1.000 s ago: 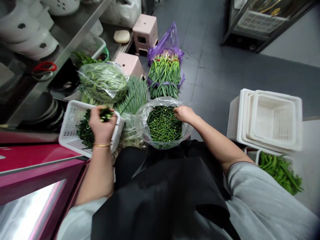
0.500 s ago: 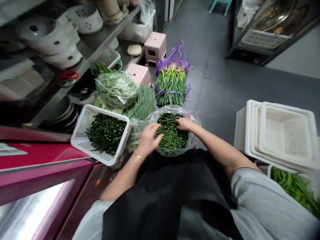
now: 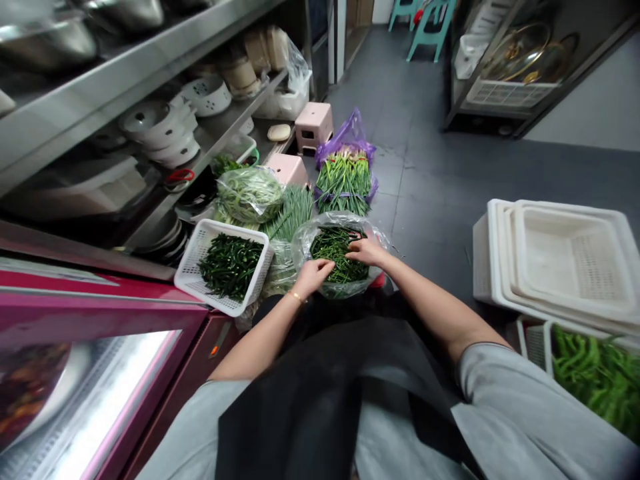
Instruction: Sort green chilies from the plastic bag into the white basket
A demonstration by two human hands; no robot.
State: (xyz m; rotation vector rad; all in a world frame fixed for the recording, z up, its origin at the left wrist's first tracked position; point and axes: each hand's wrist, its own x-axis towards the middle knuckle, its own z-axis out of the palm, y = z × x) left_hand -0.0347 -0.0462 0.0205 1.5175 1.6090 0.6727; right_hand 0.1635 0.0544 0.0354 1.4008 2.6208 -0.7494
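Observation:
A clear plastic bag (image 3: 301, 241) in front of me is spread around a heap of thin, dark green vegetables (image 3: 336, 248), which look like slender chili peppers with stems. My left hand (image 3: 313, 275) is at the bag's near left edge, its thumb and fingertips pinched together; anything between them is too small to make out. Over the right part of the heap, my right hand (image 3: 369, 252) has its fingers curled down among the vegetables. What those fingers grip is hidden. To the left, a white plastic basket (image 3: 189, 280) holds similar dark green pieces (image 3: 233, 263).
Scallions (image 3: 345, 175) in a purple bag (image 3: 354, 128) lie beyond the heap. Bagged greens (image 3: 250, 193) and pink stools (image 3: 314, 123) stand along the shelf (image 3: 165, 220). At right are stacked white baskets (image 3: 493, 260) and green peppers (image 3: 595, 373). A fridge (image 3: 195, 333) flanks my left.
My left hand's spread fingers have closed into a pinch at the bag's edge. The right hand stays over the heap, slightly shifted. The camera view has tilted up, showing more shelf.

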